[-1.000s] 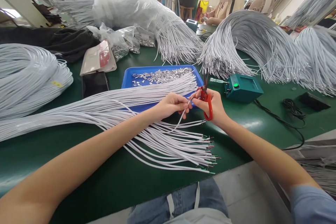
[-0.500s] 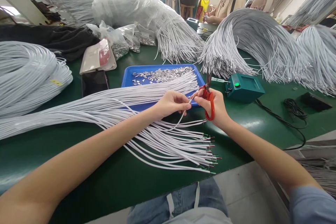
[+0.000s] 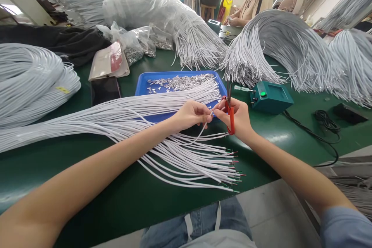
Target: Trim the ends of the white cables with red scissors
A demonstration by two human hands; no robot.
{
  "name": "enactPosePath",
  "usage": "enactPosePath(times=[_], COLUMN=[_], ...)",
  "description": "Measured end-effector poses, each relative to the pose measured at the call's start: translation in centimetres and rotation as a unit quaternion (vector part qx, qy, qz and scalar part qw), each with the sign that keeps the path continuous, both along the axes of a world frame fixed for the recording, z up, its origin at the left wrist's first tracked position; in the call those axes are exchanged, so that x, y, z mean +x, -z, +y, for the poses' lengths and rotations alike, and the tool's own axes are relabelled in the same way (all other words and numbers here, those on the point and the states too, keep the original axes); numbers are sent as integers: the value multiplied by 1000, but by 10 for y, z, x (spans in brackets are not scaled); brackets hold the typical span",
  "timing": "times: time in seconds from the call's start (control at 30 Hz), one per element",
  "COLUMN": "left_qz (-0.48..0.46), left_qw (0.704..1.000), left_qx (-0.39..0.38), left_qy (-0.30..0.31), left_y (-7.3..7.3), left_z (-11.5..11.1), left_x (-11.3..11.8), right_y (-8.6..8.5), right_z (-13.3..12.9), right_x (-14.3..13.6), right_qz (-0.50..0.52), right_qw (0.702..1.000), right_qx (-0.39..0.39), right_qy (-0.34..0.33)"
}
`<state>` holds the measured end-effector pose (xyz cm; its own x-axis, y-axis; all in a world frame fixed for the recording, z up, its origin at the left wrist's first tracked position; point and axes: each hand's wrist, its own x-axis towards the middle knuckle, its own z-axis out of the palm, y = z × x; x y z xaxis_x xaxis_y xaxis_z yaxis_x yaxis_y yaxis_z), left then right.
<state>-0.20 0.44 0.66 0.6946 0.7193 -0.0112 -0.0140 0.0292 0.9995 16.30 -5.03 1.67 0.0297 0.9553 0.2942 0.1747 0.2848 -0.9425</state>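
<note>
My left hand (image 3: 192, 115) pinches a white cable (image 3: 201, 133) close to its end, in front of the blue tray (image 3: 142, 85). My right hand (image 3: 236, 115) has red-handled scissors (image 3: 231, 120) hooked on it, blades pointing up and away. Its thumb and forefinger meet at the cable's tip, touching or nearly touching my left fingertips; the tip itself is too small to make out. Small silvery metal pieces (image 3: 186, 82) lie in the tray, and a bundle of white cables (image 3: 162, 102) rests across it. Nearer me, loose cables (image 3: 192, 162) fan out with coloured wire ends showing.
A teal box with a green button (image 3: 271, 97) stands to the right, its black cord (image 3: 312, 131) trailing. Big cable bundles (image 3: 299, 42) arch behind. At left are a cable coil (image 3: 31, 81), a dark phone (image 3: 105, 91) and a booklet (image 3: 109, 62). A person (image 3: 255, 0) sits across.
The scissors have turned slightly in my right hand, so their handles look narrower. My fingers stay together at the cable's end, hardly shifted.
</note>
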Motion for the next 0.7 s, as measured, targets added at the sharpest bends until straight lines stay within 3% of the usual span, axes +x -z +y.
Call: enactPosePath(times=[0.27,0.43,0.7], left_qz=[-6,-5,-67], left_qw=[999,999,996], left_qx=[37,48,10], left_qy=[26,6,-66], left_y=[1,0,2], left_z=[0,-2,-2], left_x=[-1,-1,-2], right_y=[-2,-4,-2], right_z=[2,1,14], right_x=[1,0,18], right_qz=[33,24,-171], right_qw=[999,1000,981], right_qx=[-19,-12,47], right_qy=[-15,-11,79])
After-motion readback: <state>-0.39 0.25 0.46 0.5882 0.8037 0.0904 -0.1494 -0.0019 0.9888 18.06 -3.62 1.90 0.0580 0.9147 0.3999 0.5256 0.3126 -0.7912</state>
